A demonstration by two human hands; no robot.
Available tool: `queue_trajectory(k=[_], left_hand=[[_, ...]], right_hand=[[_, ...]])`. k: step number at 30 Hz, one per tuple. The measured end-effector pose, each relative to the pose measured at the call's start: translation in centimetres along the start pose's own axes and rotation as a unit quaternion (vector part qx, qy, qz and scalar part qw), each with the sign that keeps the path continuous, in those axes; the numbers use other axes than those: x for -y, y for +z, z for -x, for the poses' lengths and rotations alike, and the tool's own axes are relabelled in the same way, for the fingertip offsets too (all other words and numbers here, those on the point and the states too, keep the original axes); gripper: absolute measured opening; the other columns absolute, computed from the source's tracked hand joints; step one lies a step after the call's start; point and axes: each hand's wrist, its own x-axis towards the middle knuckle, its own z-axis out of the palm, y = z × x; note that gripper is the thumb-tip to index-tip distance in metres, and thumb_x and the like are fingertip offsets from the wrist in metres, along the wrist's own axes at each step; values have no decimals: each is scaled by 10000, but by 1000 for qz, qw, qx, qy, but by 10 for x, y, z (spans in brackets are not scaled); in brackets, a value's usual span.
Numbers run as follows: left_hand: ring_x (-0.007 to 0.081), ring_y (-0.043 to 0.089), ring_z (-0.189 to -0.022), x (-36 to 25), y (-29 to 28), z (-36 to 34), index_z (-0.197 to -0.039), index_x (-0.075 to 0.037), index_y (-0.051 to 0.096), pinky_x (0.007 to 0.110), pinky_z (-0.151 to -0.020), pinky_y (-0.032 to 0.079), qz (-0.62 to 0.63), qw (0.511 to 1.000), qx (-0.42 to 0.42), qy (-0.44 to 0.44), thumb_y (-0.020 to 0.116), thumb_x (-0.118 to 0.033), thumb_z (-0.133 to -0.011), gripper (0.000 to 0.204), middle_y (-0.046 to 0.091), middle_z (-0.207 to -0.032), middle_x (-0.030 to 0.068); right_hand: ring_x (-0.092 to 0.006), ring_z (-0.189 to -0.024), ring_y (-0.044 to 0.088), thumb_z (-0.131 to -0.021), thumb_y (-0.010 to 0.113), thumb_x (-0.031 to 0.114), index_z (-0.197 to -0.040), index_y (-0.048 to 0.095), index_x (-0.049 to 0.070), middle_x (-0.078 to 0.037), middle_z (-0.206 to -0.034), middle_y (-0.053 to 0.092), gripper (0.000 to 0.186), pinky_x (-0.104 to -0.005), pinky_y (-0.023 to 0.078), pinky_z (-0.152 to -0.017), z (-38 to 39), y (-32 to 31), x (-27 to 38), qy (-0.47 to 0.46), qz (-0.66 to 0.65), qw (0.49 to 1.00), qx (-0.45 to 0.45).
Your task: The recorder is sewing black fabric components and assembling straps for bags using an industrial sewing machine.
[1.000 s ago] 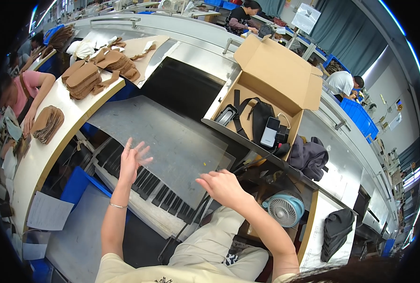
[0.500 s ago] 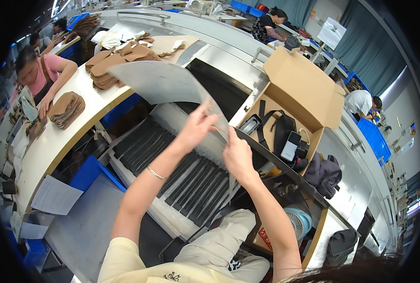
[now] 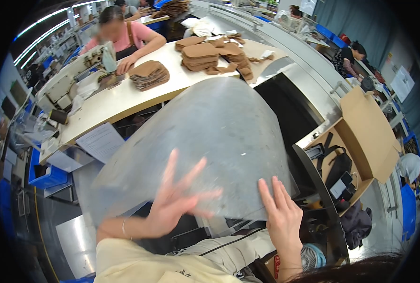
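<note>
A large grey, flexible sheet (image 3: 224,137) spreads in front of me, its surface smudged and its far side curved. Over its near left part is my left hand (image 3: 174,203), fingers spread and blurred by motion; whether it touches the sheet I cannot tell. My right hand (image 3: 283,212) rests its stretched fingers at the near right edge of the sheet, the thumb not clearly visible. Whatever lies under the sheet is hidden by it.
Brown cut pieces lie in stacks (image 3: 148,75) on the white curved table (image 3: 186,80), where a person in pink (image 3: 125,40) works. To the right, an open cardboard box (image 3: 368,127) holds a phone and straps. A small blue fan (image 3: 314,257) stands near my right forearm.
The sheet has swung from raised edge-on to lying broad in front of me, covering the tray of black strips. My left hand has let go and spread its fingers. The view has turned left.
</note>
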Motion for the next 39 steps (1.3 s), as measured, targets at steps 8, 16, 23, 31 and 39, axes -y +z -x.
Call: queue_trajectory(k=[8, 16, 23, 31, 39], left_hand=[[414, 516, -1099, 65, -58, 131, -1415, -210, -104, 408, -825, 535, -6, 900, -420, 119, 353, -38, -926, 692, 200, -1452, 184], [448, 561, -997, 174, -275, 216, -1378, -78, 41, 397, -803, 557, 23, 732, -678, 58, 334, 71, -838, 633, 333, -1261, 367], [467, 566, -954, 193, -399, 225, -1332, 86, 142, 444, -823, 553, 141, 773, -618, 8, 278, 72, -853, 498, 340, -1241, 355], [175, 635, -737, 212, -294, 157, -947, 88, 571, 248, -596, 526, -49, 793, -507, -333, 493, -327, -923, 423, 622, -778, 142], [212, 590, -663, 341, -61, -66, -889, 17, 646, 263, -615, 455, -410, 907, 85, -51, 614, -82, -832, 118, 611, -778, 105]], right_hand=[[-305, -1167, 467, -719, 624, 37, -1240, 493, 57, -145, -1173, 536, 538, -504, 290, -1032, 2, 20, 38, -107, -113, 986, 66], [-337, -1055, 547, -712, 607, -79, -995, 609, -29, -142, -1041, 602, 288, -523, 380, -957, 95, 0, 8, 72, -119, 989, -42], [-340, -983, 572, -769, 535, -101, -984, 603, -43, -165, -988, 611, 233, -449, 418, -915, 180, 15, -13, 238, -72, 963, -103], [-301, -910, 591, -813, 535, -56, -1013, 592, -27, -170, -996, 606, 209, -341, 475, -799, 228, 75, -11, 426, -176, 885, -58], [-242, -831, 620, -857, 530, 17, -1089, 570, -16, -158, -984, 604, 238, -300, 501, -723, 229, 178, -43, 506, -315, 803, -28]])
